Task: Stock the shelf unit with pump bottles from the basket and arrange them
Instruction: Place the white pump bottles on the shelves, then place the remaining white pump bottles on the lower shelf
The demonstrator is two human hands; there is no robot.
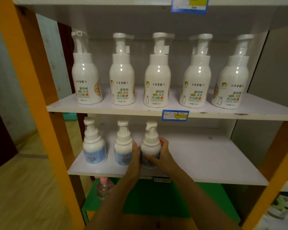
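On the lower white shelf (206, 163) stand three white pump bottles with blue labels. The third blue-label bottle (150, 145) stands upright between my hands: my left hand (136, 156) holds its left side and my right hand (163, 155) wraps its right side with the thumb across the front. The first blue-label bottle (94, 146) and the second blue-label bottle (123, 146) stand to its left, apart from each other. The upper shelf (156, 112) carries a row of several white bottles with green-and-orange labels (157, 75).
An orange post (28, 83) frames the unit at the left and another orange post (276, 183) at the right. A green basket (165, 201) sits below the lower shelf, with a clear bottle with a pink pump (104, 188) at its left edge. Blue price tags (175, 115) hang on the shelf fronts.
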